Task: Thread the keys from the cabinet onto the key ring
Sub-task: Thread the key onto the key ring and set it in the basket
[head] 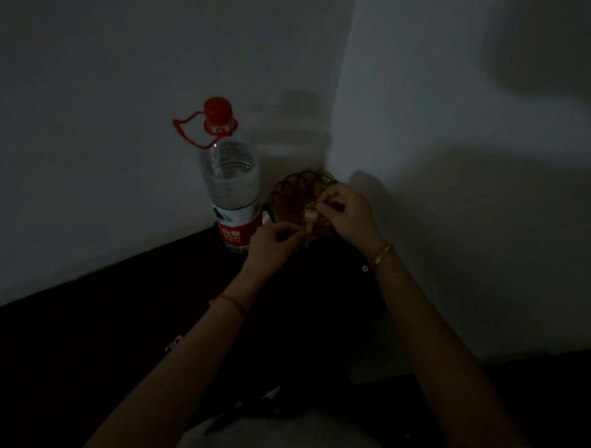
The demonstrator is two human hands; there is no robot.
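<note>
The scene is very dim. My left hand [272,243] pinches the lower end of a yellow key [309,224] that hangs between both hands. My right hand [347,214] pinches a thin key ring [314,204] at the key's top, where a small pale charm sits. Both hands hover above a dark cabinet top [120,317], just in front of an amber wire bowl [288,193]. Whether the key is on the ring is too dark to tell.
A large clear water bottle [233,187] with a red cap and red label stands left of the bowl against the white wall. A small ring-like object [365,268] lies on the cabinet by my right wrist. A small metal item [173,343] lies left of my left forearm.
</note>
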